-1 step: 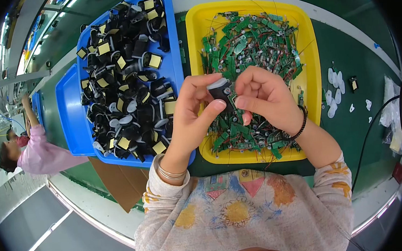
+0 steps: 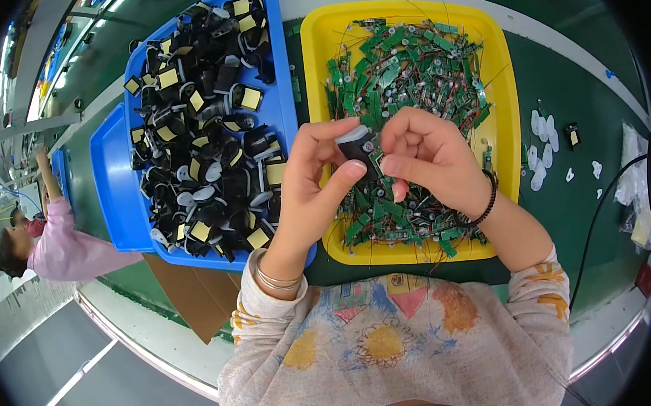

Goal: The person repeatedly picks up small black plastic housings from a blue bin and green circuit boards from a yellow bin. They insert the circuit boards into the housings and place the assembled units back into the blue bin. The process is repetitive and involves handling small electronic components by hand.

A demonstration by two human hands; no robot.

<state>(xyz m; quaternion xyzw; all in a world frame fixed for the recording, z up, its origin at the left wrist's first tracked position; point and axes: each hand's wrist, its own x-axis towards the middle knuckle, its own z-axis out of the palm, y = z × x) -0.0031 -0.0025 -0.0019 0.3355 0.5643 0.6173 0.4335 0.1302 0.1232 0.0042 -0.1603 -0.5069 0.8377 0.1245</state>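
Note:
Over the yellow tray [image 2: 506,107], my left hand [image 2: 310,181] grips a small black plastic housing [image 2: 354,150] with a pale grey end. Its thumb and fingers press the housing from opposite sides. Close against it, my right hand [image 2: 437,159] pinches a small green circuit board [image 2: 377,159] between thumb and fingertips, at the housing's side. Whether the board sits inside the housing or only touches it, I cannot tell. Below both hands lies a heap of green circuit boards [image 2: 407,69] with thin red and black wires.
A blue tray [image 2: 281,78] at left holds many black housings [image 2: 226,78], some with yellowish pads. Another blue tray [image 2: 117,187] lies beside it, near cardboard [image 2: 192,295]. White oval pieces [image 2: 545,131], a black part [image 2: 573,137], a cable [image 2: 596,214] and plastic bags [image 2: 631,174] lie right. A person in pink [image 2: 79,243] works far left.

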